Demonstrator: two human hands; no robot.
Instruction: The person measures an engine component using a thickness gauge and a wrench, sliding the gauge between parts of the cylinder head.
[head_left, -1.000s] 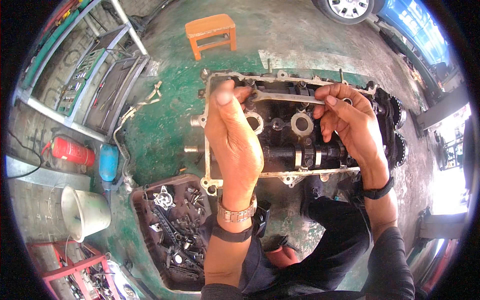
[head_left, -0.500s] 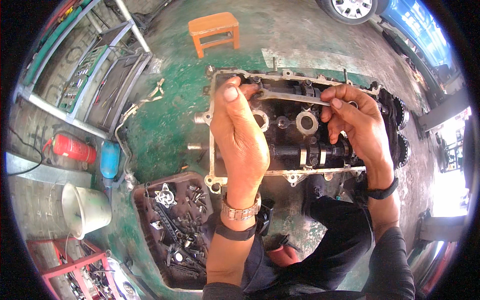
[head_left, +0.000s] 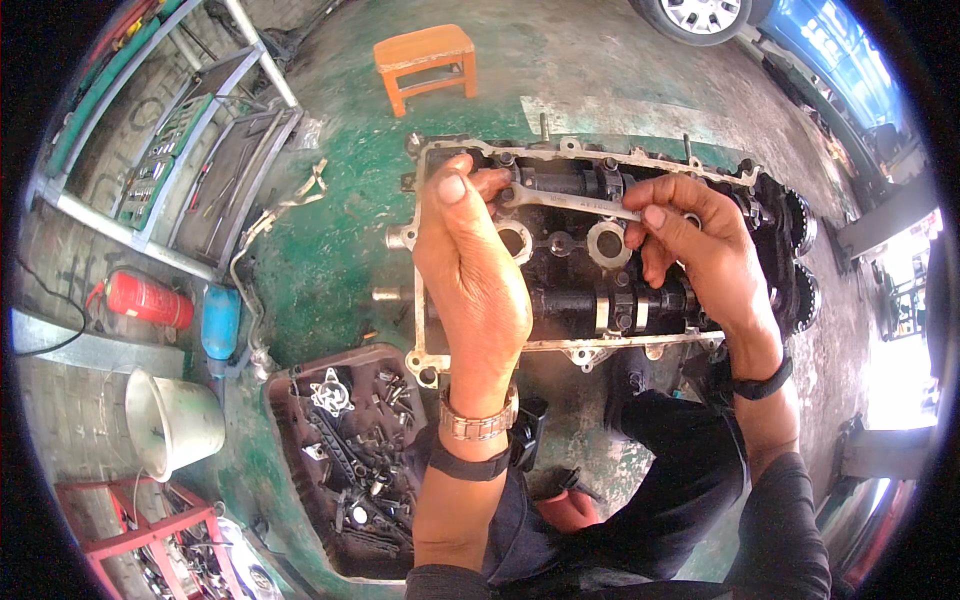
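Note:
An engine cylinder head [head_left: 560, 340] with two camshafts, bolted caps and sprockets at its right end lies in front of me. A steel wrench [head_left: 572, 201] spans its upper part, its left end at a bolt. My left hand [head_left: 472, 277] is at the head's left side, fingers curled at that wrench end, partly hidden behind the thumb. My right hand [head_left: 705, 255] grips the right end of the wrench between thumb and bent fingers.
An orange stool [head_left: 425, 55] stands beyond. At left are a metal tool rack [head_left: 215, 270], red extinguisher [head_left: 148, 298], blue bottle [head_left: 218, 322], white bucket [head_left: 180, 420] and red frame [head_left: 140, 540]. A tray of parts [head_left: 290, 470] lies below. A blue car [head_left: 840, 60] is upper right.
My right hand and the wrench's right end have dipped slightly toward me since the earlier frames. My left hand stays at about the same place on the engine.

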